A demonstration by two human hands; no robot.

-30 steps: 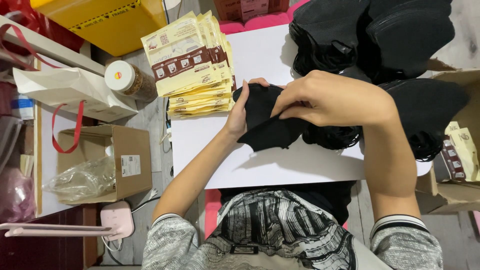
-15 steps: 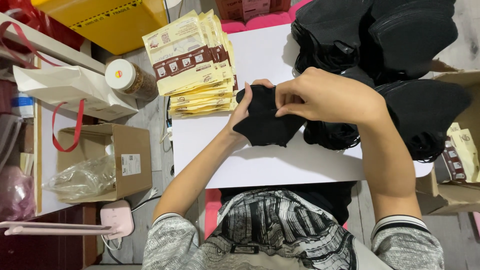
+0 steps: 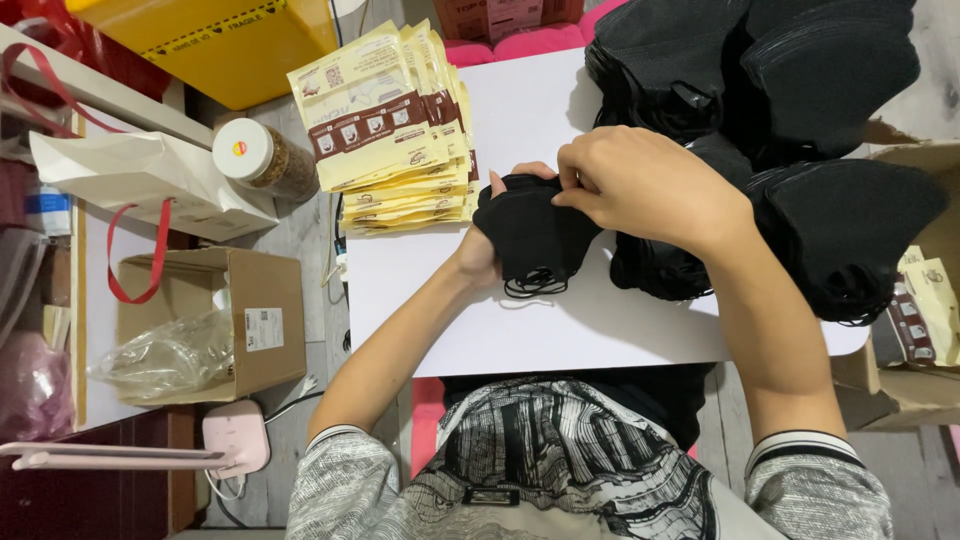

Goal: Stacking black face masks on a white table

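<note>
A: What are the two hands doing?

B: Both are on one black face mask (image 3: pixel 535 240), held just above the white tabletop (image 3: pixel 560 330) near its middle. The left hand (image 3: pixel 490 235) is curled under it from the left, fingers closed on the edge, mostly hidden by the fabric. The right hand (image 3: pixel 645 185) comes over from the right, thumb and fingertips pinched shut on the mask's upper rim

A: Anything hanging from it?

B: Its thin ear loops dangle at the bottom and touch the tabletop

A: And around it?

B: Just to the right, partly under the right wrist, lies a big heap of black masks (image 3: pixel 790 130) reaching to the far right corner. To the left, touching distance from the left hand, sits a fanned stack of cream and brown packets (image 3: pixel 385 120). Off the tabletop to the left stand a jar with a white lid (image 3: pixel 262 158) and an open cardboard box (image 3: pixel 215 320) holding a clear plastic bag (image 3: pixel 165 355)
</note>
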